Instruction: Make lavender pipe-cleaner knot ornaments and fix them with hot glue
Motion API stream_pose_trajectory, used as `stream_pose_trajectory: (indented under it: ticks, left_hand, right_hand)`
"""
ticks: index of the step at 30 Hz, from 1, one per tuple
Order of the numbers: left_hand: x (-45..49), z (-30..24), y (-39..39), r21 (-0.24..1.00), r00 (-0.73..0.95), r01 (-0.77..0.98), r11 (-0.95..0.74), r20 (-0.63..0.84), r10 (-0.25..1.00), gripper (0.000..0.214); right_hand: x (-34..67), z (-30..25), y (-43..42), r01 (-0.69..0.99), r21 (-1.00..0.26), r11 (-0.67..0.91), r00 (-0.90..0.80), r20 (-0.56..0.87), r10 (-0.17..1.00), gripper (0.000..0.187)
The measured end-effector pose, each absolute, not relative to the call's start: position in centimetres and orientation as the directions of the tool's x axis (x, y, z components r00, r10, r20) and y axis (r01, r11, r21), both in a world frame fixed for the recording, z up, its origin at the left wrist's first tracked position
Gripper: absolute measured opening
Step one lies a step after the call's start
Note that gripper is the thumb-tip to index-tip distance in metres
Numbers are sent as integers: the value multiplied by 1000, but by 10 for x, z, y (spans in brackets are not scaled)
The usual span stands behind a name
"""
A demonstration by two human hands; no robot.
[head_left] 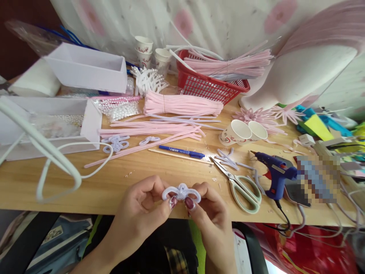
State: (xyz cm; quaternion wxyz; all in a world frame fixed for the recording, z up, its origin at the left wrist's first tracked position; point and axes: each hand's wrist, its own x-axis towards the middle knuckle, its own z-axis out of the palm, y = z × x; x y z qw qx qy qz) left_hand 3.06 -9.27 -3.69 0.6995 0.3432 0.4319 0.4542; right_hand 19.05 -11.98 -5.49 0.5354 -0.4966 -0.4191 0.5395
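Observation:
Between my two hands is a small lavender pipe-cleaner bow (182, 190) with a loop on each side and a knot in the middle. My left hand (145, 207) pinches its left part between thumb and fingers. On the other side, my right hand (209, 211) pinches the right part, the thumb close to the centre knot. Both hands are just over the table's front edge. Finished-looking lavender loops (116, 144) and a smaller looped piece (148, 140) lie beyond them on the table. Scissors (242, 188) with pale green handles rest right of my right hand.
A blue glue gun (275, 171) stands at right, its cord hanging off the edge. A blue marker (182, 151), pink pipe cleaners (182, 104), paper cups (235, 132) and a red basket (211, 85) lie farther back. White boxes (91, 118) and a white cable (59, 160) occupy the left.

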Motion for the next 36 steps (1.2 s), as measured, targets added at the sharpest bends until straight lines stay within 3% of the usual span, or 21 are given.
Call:
stream_pose_trajectory:
  ticks: [6,12,20,25,36]
  left_hand:
    - [29,-40,-92,911,192,-265,316,-271,943,27]
    - [28,-44,-90,883,213,-300,361,-307,928,30]
    - [31,-40,-89,862,209,-344,372,-316,925,30]
    - [30,-41,-89,870,190,-330,367,-320,928,28]
    - [31,-41,-88,879,177,-313,360,-318,931,28]
  right_hand:
    - [191,-55,-118,-167,-981,-95,83,-110,990,27]
    - [190,-50,-118,-168,-981,-100,49,-110,993,24]
    - [190,-50,-118,-120,-991,-59,118,-73,990,21]
    - [189,-49,-118,-106,-989,-106,189,-125,974,27]
    - [197,-57,-120,-170,-979,-115,20,-120,993,23]
